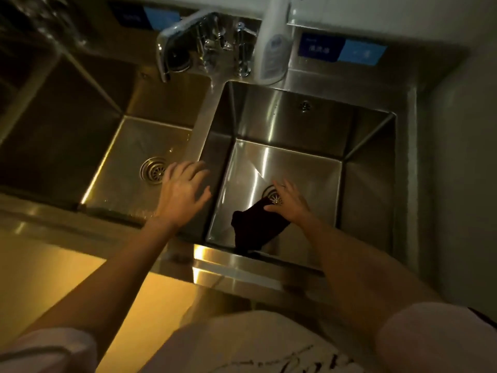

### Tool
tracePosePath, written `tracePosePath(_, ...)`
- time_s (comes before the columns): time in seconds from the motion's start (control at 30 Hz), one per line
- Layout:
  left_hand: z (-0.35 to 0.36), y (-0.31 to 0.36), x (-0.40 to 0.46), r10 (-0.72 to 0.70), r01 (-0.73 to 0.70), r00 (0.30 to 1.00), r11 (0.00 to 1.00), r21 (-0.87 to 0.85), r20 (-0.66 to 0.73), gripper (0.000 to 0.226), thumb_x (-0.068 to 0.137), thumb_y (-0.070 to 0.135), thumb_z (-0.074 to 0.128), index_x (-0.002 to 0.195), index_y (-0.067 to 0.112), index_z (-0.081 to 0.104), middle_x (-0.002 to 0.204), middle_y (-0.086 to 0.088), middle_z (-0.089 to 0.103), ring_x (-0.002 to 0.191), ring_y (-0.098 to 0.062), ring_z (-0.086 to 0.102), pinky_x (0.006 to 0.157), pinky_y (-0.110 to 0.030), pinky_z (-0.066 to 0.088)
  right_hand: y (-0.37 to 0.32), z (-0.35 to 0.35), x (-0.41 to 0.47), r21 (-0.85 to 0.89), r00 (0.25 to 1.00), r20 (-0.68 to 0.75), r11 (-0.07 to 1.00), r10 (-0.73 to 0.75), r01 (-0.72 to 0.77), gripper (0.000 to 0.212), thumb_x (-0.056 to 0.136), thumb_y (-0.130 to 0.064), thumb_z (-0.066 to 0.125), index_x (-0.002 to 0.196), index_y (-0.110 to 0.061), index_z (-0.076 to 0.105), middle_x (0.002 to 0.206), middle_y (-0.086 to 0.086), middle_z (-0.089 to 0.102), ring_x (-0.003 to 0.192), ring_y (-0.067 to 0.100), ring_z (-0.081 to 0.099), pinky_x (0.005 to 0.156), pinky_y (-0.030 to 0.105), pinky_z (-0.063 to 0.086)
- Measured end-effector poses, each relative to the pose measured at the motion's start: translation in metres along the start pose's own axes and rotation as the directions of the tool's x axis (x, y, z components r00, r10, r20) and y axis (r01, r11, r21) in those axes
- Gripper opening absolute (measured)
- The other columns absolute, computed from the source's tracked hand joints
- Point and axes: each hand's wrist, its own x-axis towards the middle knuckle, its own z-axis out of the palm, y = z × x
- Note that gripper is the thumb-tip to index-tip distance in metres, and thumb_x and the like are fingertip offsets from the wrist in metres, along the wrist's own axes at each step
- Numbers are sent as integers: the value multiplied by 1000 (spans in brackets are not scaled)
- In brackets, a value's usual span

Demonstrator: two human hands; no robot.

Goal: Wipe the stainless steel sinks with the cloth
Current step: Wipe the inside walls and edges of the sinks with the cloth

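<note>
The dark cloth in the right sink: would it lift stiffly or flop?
Probably flop: the cloth lies creased under the right hand. It likely drags rather than glides, since the sink floor looks wet.

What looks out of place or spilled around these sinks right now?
Nothing stands out. The dark cloth lies in the right sink under the right hand; a few droplets dot the left sink.
</note>
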Motion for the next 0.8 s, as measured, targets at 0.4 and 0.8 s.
tracePosePath(0.4,25,6,-79,-226,223,972,973,-56,-63,59,91,45,31,134,11,53,147,-12,42,142,-30,28,115,-55,16,31,48,21,-278,916,381,930,-121,239,91,85,-59,57,152,-35,1,161,10,-13,146,44,-6,118,57,13)
tracePosePath(0.8,47,12,-100,-298,280,942,951,-128,-153,46,97,35,35,130,12,57,146,-8,45,142,-27,29,116,-49,13,17,123,61,-313,922,383,930,-63,194,86,87,-64,49,152,-36,0,160,5,-17,143,49,-15,116,62,2)
